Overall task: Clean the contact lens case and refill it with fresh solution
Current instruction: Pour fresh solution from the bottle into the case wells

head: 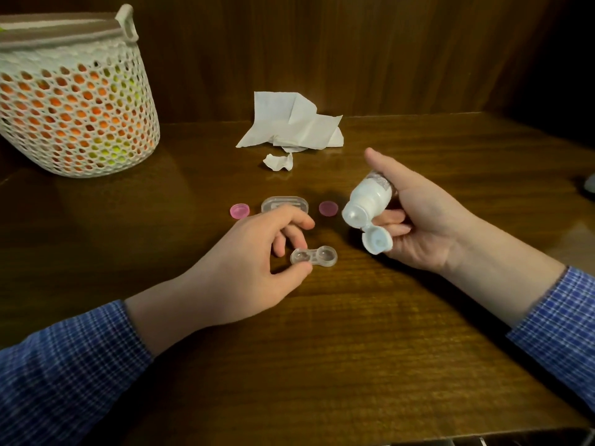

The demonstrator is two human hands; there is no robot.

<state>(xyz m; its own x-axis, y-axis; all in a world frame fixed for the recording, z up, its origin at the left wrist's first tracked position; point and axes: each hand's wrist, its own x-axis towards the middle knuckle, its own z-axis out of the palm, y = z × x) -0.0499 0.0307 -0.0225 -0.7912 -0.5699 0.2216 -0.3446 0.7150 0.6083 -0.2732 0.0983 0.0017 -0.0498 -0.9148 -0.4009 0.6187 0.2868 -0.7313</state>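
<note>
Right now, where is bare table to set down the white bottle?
Bare wood lies right of the clear twin-well lens case, below the right hand, and between the white mesh basket and the pink round caps. It is crowded around the clear lid and crumpled white tissue.

Left hand pinching, right hand gripping.

Bystanders on the wooden table
A white mesh basket stands at the far left, orange and yellow-green showing through its holes; a dark wood panel wall rises behind; a grey object is cut off at the right edge
</note>
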